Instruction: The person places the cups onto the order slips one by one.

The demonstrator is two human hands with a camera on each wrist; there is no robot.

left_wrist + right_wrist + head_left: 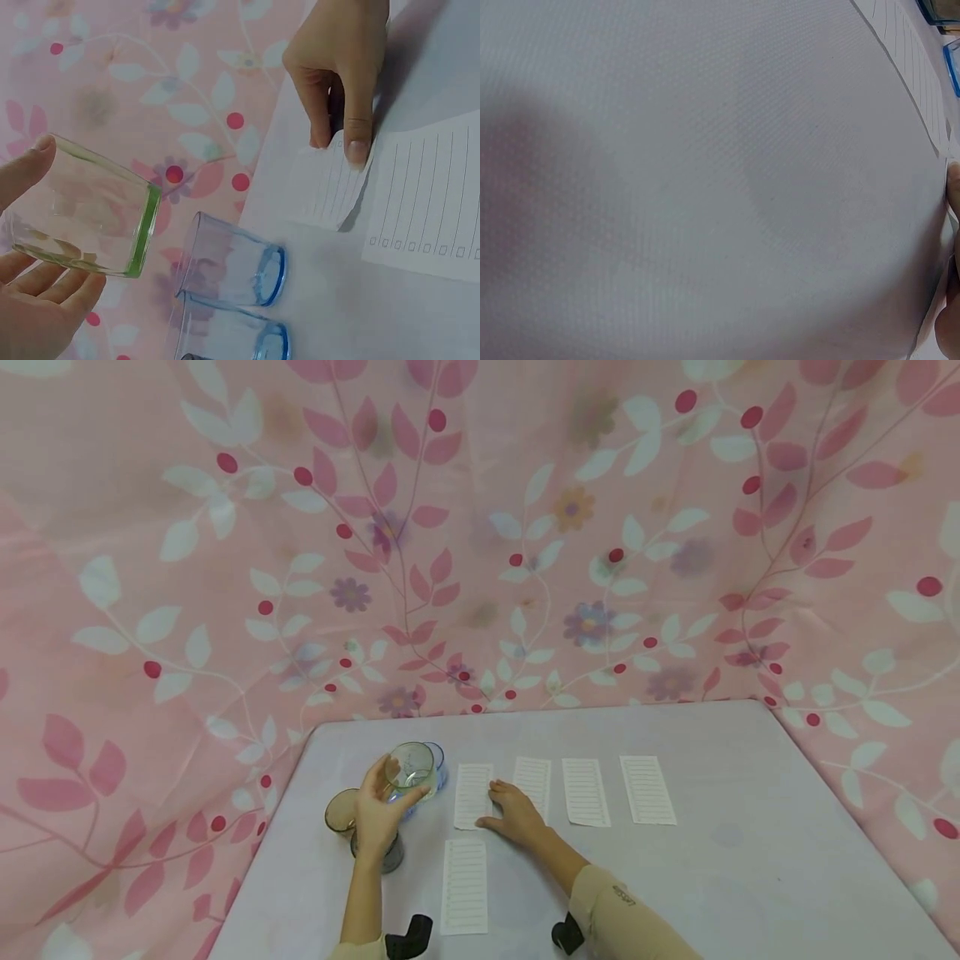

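Note:
My left hand (380,814) grips a clear drinking glass (97,210) with a green base, raised and tilted, thumb on one side and fingers on the other. Two blue-tinted glasses (232,262) stand close by it. Below the left hand are an amber glass (341,811) and a dark grey glass (393,854), partly hidden by the wrist. My right hand (519,815) pinches the edge of a lined paper slip (472,795); in the left wrist view that slip (319,191) curls up slightly at the thumb. Only some fingers (952,322) show in the right wrist view.
More printed slips lie on the white table (750,877): one nearer me (465,887), and a row to the right with a partly covered slip (533,781), a middle slip (586,792) and a far-right slip (648,789). A floral pink cloth (480,568) hangs behind the table.

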